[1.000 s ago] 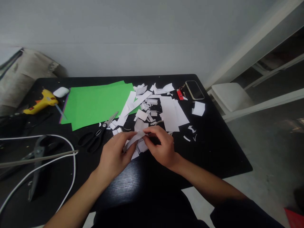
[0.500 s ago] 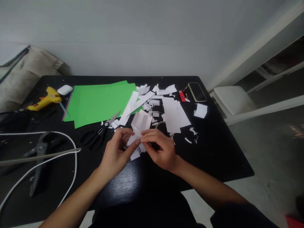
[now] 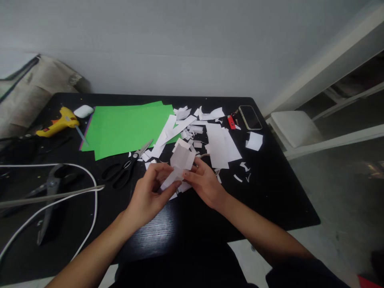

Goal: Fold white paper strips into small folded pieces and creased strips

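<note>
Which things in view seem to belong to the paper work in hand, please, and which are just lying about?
Likely the job's:
folded white paper, held in the left hand and right hand;
white strips;
scissors, lying near;
green sheets, perhaps.

Apparently just lying about:
phone;
red lighter;
white cable;
yellow glue gun, less certainly.

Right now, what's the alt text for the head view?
A person's left grip and right grip hold folded white paper over a black table strewn with white paper scraps. Black-handled scissors, green sheets and a yellow glue gun lie toward frame left; a phone toward frame right.
</note>
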### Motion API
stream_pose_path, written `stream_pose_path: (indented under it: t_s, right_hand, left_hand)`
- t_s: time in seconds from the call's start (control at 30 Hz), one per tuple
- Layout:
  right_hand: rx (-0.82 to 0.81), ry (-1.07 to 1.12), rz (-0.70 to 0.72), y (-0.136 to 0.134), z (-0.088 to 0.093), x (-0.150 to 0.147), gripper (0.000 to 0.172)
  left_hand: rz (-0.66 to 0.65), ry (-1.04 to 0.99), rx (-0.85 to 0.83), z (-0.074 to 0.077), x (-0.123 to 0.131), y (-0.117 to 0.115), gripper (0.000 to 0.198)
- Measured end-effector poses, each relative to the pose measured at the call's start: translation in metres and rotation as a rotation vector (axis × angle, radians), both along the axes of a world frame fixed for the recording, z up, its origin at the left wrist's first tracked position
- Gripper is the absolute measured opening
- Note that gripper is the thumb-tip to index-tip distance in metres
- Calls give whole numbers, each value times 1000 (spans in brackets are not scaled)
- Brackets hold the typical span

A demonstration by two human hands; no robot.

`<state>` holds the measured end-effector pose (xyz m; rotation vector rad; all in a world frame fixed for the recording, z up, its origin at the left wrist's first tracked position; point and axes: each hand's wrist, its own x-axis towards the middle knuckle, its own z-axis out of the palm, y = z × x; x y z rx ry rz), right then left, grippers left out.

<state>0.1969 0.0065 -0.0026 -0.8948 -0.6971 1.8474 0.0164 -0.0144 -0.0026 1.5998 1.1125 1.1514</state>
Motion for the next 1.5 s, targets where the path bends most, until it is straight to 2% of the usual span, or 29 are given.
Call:
stream_pose_path:
  t_s: [0.1,0.2,0.3,0.43,0.7,1.0,1.5]
  right_hand:
    - [13,-63,-29,0,0,0,44]
    - [1,-114,-68,-1,0,0,34]
    - [24,-176,-138,-1,0,1,30]
    - [80,-291,-204,-1,1,2,28]
    - [214,-489,-213,-3,0,5,21]
    - [336,-598,-245,-6,0,2,21]
    - [344,-565,-221,-8,1,3,17]
  left_hand:
    - [-28,114,-7,-2,-1,-2,30]
    - [3,208,41,-4,-4,-2,29]
    - [55,339,132,-4,-5,2,28]
    - [34,446,249,0,-7,6,23]
    - [-1,475,359,4,-8,8,21]
    - [-30,450,361,7,-7,7,20]
    - [-16,435,310,9,-7,9,14]
